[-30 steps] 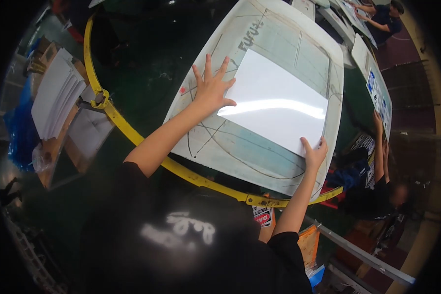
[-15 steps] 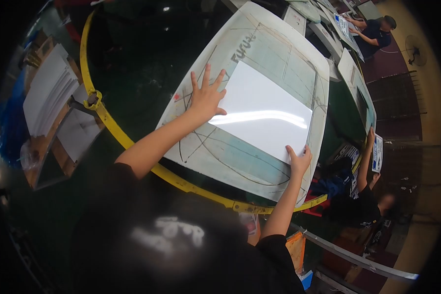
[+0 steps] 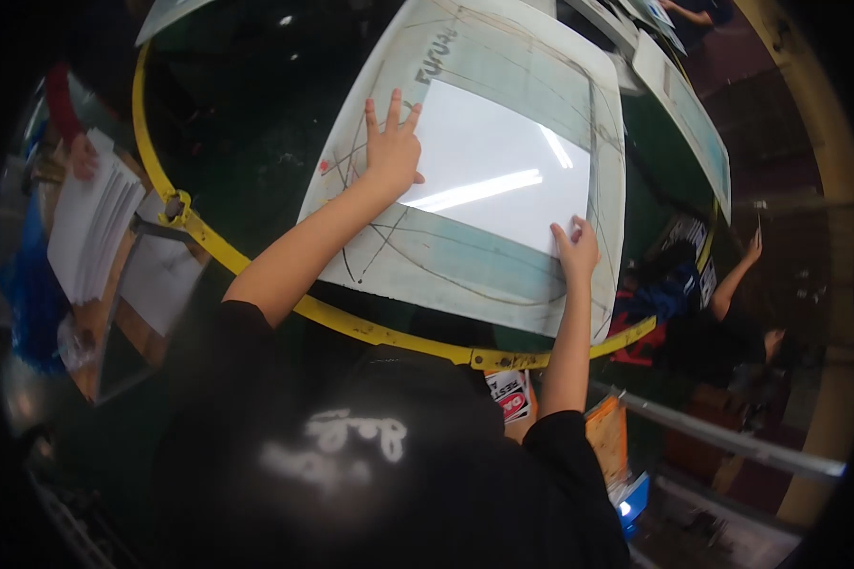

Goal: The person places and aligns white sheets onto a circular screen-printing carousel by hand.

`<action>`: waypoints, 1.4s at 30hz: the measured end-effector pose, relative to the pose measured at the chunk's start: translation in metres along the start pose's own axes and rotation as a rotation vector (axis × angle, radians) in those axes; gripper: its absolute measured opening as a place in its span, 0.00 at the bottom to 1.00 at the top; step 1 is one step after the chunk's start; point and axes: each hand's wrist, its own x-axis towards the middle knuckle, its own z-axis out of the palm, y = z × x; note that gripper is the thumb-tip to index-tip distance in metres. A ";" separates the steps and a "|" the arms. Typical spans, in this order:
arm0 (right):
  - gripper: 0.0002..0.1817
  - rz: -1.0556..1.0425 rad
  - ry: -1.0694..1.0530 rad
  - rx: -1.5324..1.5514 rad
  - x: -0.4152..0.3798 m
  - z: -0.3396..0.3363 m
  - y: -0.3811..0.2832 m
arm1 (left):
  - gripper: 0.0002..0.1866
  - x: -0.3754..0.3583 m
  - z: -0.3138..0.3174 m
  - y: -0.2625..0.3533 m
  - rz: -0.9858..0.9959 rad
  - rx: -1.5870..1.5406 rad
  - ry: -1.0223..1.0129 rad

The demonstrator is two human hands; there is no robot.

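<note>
A glossy white sheet (image 3: 489, 156) lies on a pale, scratched board (image 3: 427, 266) with dark drawn lines and handwritten letters. My left hand (image 3: 394, 147) has its fingers spread and rests at the sheet's left edge, partly on the board. At the lower right corner of the sheet is my right hand (image 3: 577, 248), thumb and forefinger bent and apart, touching the corner. Whether it pinches the sheet's edge is not clear. Bright light streaks reflect off the sheet.
A yellow curved rail (image 3: 351, 325) runs round the board. At the left a stack of white sheets (image 3: 90, 223) has another person's hand on it. More boards (image 3: 678, 114) and people are at the right. A metal bar (image 3: 731, 433) lies lower right.
The view has shifted, so the board appears higher. My right thumb and forefinger have drawn a little closer. A person's hand has appeared at the left stack, and the person at right has moved.
</note>
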 end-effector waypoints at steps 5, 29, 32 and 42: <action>0.26 -0.141 -0.004 0.244 -0.054 -0.066 0.019 | 0.25 -0.012 0.005 -0.002 0.057 -0.186 0.170; 0.27 0.695 -0.052 -0.288 -0.506 -0.157 0.136 | 0.12 -0.202 -0.059 0.117 0.821 -1.638 -0.093; 0.24 0.707 -0.031 -0.279 -0.507 -0.159 0.139 | 0.11 -0.205 -0.057 0.123 0.803 -1.653 -0.110; 0.20 0.716 0.023 -0.307 -0.503 -0.162 0.136 | 0.11 -0.214 -0.055 0.129 0.721 -1.640 -0.162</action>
